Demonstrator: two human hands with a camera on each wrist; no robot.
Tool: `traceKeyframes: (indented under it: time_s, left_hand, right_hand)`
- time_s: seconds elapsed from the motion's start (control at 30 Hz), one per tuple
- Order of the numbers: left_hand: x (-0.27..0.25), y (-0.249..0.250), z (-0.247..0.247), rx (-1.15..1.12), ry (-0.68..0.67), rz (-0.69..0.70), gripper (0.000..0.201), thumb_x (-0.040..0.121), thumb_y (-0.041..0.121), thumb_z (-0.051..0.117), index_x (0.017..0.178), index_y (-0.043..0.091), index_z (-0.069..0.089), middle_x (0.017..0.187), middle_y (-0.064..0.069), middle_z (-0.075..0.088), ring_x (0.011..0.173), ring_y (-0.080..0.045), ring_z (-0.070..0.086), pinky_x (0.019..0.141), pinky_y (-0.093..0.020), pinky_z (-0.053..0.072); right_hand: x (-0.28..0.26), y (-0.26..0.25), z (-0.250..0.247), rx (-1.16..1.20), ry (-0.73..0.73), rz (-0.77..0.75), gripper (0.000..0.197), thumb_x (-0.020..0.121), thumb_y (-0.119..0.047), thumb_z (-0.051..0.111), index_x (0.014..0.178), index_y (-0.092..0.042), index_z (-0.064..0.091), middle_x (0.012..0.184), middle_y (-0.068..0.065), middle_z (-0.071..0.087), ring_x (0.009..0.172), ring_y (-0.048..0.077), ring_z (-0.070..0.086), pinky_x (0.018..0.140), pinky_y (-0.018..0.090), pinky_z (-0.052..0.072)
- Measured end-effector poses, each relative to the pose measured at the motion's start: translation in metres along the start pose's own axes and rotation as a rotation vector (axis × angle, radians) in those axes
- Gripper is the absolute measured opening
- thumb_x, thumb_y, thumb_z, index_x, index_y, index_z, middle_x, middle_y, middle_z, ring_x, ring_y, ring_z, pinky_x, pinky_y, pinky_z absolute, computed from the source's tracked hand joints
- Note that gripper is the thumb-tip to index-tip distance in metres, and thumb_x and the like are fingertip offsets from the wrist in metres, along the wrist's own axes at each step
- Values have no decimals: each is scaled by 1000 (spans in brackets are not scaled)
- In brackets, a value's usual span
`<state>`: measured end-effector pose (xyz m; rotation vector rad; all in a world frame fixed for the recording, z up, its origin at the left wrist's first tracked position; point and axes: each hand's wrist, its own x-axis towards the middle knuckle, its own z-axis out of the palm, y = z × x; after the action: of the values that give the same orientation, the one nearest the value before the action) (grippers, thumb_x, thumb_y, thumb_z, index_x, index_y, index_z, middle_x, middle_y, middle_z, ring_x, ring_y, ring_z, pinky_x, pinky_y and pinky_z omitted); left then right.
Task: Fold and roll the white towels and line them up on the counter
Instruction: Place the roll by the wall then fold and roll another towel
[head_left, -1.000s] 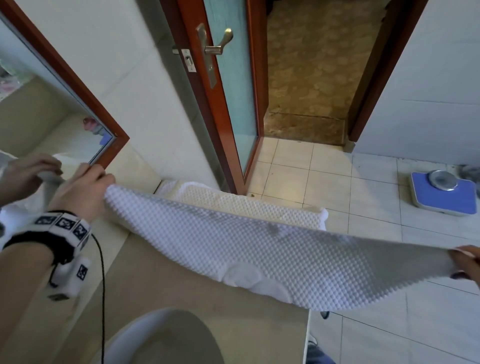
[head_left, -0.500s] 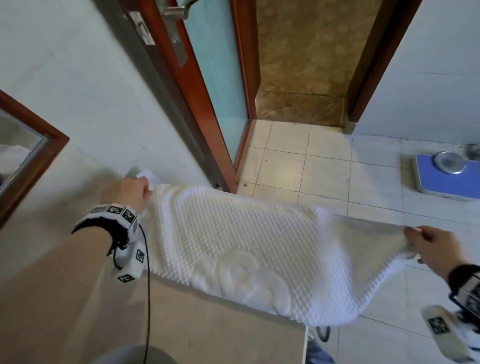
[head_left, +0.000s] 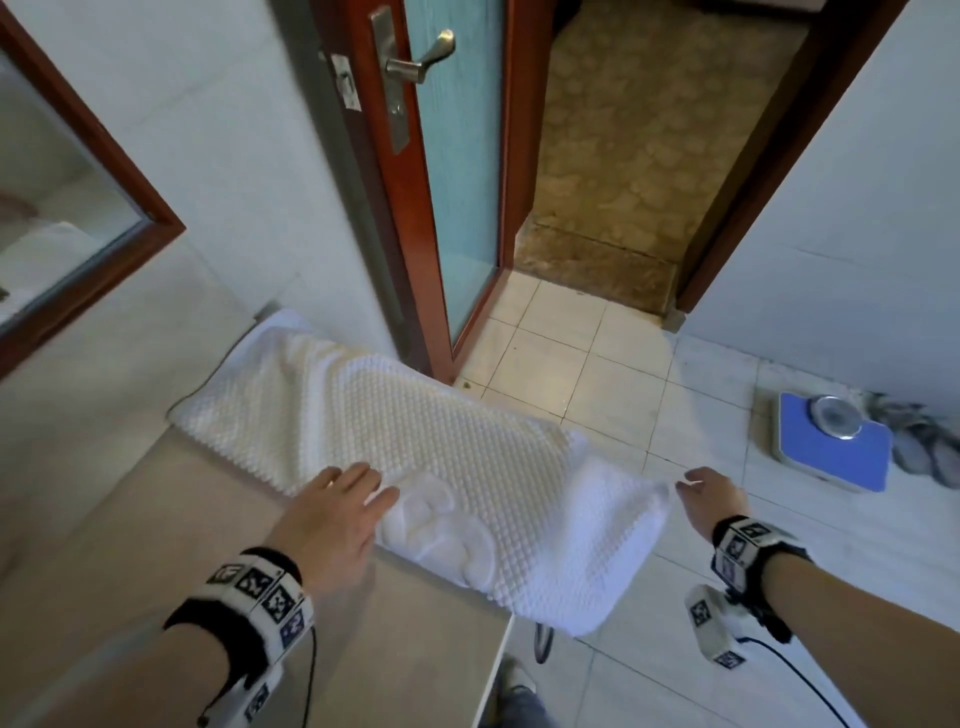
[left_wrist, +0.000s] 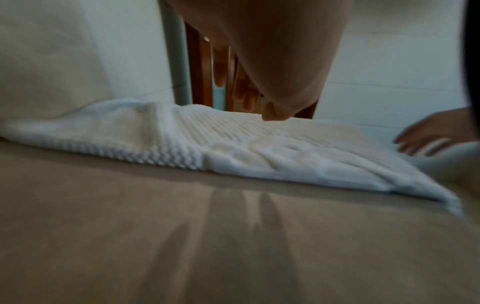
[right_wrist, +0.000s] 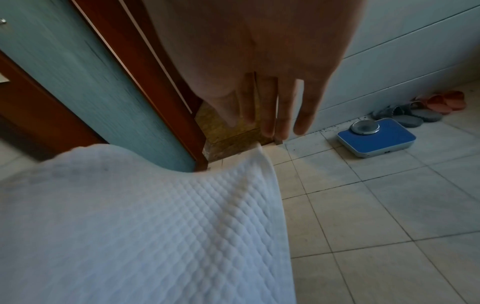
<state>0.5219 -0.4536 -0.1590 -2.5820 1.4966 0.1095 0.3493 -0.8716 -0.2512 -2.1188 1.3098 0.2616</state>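
The towel (head_left: 415, 457) is being laid across the counter (head_left: 156, 545), its long axis running in the head view from about 10 o'clock, by the wall, to about 4 o'clock. The 10 o'clock half is being borne by the counter. The 4 o'clock end is hanging past the counter's edge, over the tiled floor (head_left: 649, 374). A thicker band with a raised pattern is lying along the near edge.

The left hand (head_left: 332, 519) is being held with fingers straight and slightly spread, nothing being gripped. The fingertips are lying over the near edge, at roughly the middle of the towel's length. In the left wrist view they appear to be hovering just above the cloth (left_wrist: 182, 139); whether it is being touched cannot be told.

The right hand (head_left: 714, 499) is being held just beside the overhanging end, at 3 o'clock from it. In the right wrist view the fingers (right_wrist: 270, 107) are being shown straight and apart, curled round nothing, with the towel's far corner (right_wrist: 259, 152) just below their tips. Whether that corner is being touched cannot be told.

The coming move is judged to be a fold along the long axis or across it. The free end is lying nearer the right hand, so that end would likely be carried back toward 10 o'clock, while the middle is pinned by the left. A slide off the edge is the risk being run, since much of the cloth is unsupported.

A blue scale (head_left: 831, 441) is standing on the floor, well apart, at 3 o'clock.
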Motion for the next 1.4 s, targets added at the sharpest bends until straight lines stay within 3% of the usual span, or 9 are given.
traceKeyframes:
  time_s: [0.1, 0.3, 0.4, 0.53, 0.7, 0.8, 1.03, 1.23, 1.4]
  left_hand:
    - [-18, 64, 0, -120, 34, 39, 15, 77, 28, 50, 87, 22, 60, 80, 4, 57, 75, -16, 55, 61, -31, 50]
    - [-14, 176, 18, -130, -300, 187, 12, 68, 36, 63, 70, 24, 68, 69, 11, 63, 63, -9, 60, 51, -19, 45]
    - [12, 205, 2, -270, -374, -91, 43, 90, 27, 37, 71, 36, 74, 70, 13, 70, 65, -2, 65, 61, -15, 41]
    - [21, 242, 27, -717, -413, -460, 48, 97, 40, 39, 139, 17, 42, 146, -4, 39, 129, -24, 42, 108, -30, 29]
    - [34, 300, 59, -1019, -524, -1007, 51, 94, 44, 44, 130, 9, 51, 120, -10, 58, 123, -25, 49, 96, -26, 36]
    - [51, 318, 66, -1199, -417, -1145, 57, 94, 32, 53, 145, 17, 32, 137, -5, 49, 126, -21, 47, 89, -20, 37]
    - [78, 342, 107, -1453, -14, -1740, 76, 76, 43, 74, 138, 13, 43, 138, -6, 51, 124, -25, 51, 93, -26, 40]
    - [84, 354, 118, -1643, 212, -1693, 44, 79, 37, 72, 117, 17, 60, 120, -1, 61, 115, -18, 55, 88, -26, 40]
    - [97, 363, 108, -1858, 394, -1760, 31, 82, 24, 65, 109, 15, 56, 106, -6, 62, 106, -26, 59, 89, -36, 43]
  right_hand:
    - [-19, -8, -6, -50, -93, -100, 30, 94, -28, 54, 119, -11, 59, 115, 11, 65, 102, 29, 57, 80, 27, 40]
    - [-38, -22, -10, -646, -336, -608, 31, 94, -38, 46, 121, -25, 55, 125, -2, 56, 116, 18, 51, 98, 30, 40]
    - [-20, -32, -11, -779, -392, -794, 33, 94, -39, 46, 124, -26, 53, 127, -4, 54, 121, 17, 46, 101, 30, 37]
    - [23, -49, -25, -642, -497, -818, 45, 93, -39, 54, 134, -22, 45, 136, -3, 51, 126, 16, 45, 104, 29, 36]
    - [56, -75, -27, -462, -642, -786, 69, 87, -36, 66, 144, -16, 32, 146, 3, 42, 132, 21, 43, 106, 30, 35]
    - [68, -86, -11, -401, -732, -768, 81, 85, -29, 70, 150, -19, 23, 152, 2, 34, 134, 23, 41, 102, 29, 36]
    - [85, -85, 36, -398, -878, -753, 85, 80, -23, 76, 149, -17, 25, 143, 7, 48, 128, 25, 48, 96, 33, 43]
    - [73, -67, 38, -453, -930, -728, 40, 82, -20, 73, 118, -5, 64, 111, 12, 67, 103, 25, 61, 88, 34, 45]
    - [70, -50, 29, -362, -942, -563, 32, 77, -18, 74, 106, -6, 67, 106, 11, 69, 98, 29, 63, 90, 39, 48]
